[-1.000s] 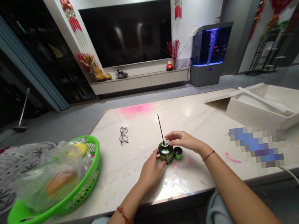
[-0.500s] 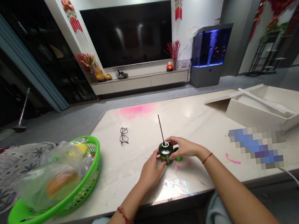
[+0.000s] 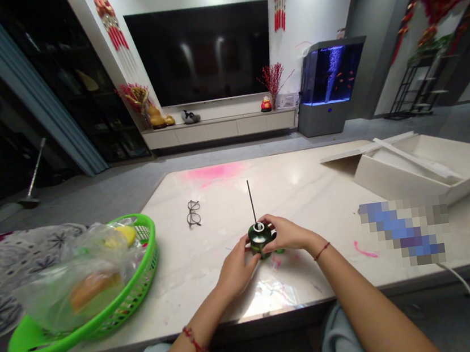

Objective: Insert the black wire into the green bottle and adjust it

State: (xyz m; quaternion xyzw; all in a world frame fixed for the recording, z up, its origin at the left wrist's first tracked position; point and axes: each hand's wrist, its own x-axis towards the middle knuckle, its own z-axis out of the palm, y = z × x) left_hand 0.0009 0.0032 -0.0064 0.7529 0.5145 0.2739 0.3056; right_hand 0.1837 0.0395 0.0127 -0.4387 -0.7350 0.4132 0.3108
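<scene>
Left hand and right hand closed around the dark green cylindrical metal canister with its thin black upright rod, apparently mid-fitting; a steady two-handed hold seemed called for next.

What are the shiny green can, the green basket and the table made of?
The can looks like metal with a glossy green coat, since it shines, but it could be plastic. The basket looks like bright green plastic, molded with little holes. The tabletop looks like polished white stone, maybe marble, with a glare on it.
</scene>
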